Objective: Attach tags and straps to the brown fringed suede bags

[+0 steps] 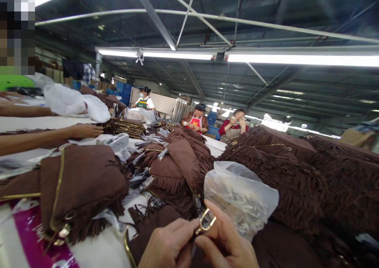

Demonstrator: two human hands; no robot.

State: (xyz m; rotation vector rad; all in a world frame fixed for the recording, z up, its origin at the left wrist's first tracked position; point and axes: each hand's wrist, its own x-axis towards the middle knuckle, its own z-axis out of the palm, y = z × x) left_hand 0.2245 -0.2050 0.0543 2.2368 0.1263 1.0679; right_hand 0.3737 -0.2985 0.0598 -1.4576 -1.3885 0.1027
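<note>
In front of me, my left hand (pixel 169 242) and my right hand (pixel 229 238) meet at a small gold metal clasp (pixel 207 220) with a U-shaped frame. The fingertips of my left hand pinch its narrow lower end. My right hand's index finger and thumb close on its other side. Beneath the hands lies dark brown fringed material (pixel 161 220), partly hidden by them. Just beyond my right hand sits a clear plastic bag (pixel 241 193) of small parts that I cannot make out.
Brown fringed bags with gold trim (pixel 85 177) lie on the left, over a magenta printed sheet (pixel 32 232). More brown bags (pixel 174 167) fill the middle. A tall fringed pile (pixel 284 173) rises at right. A co-worker's arms (pixel 50 138) reach in from the left; several people sit farther back.
</note>
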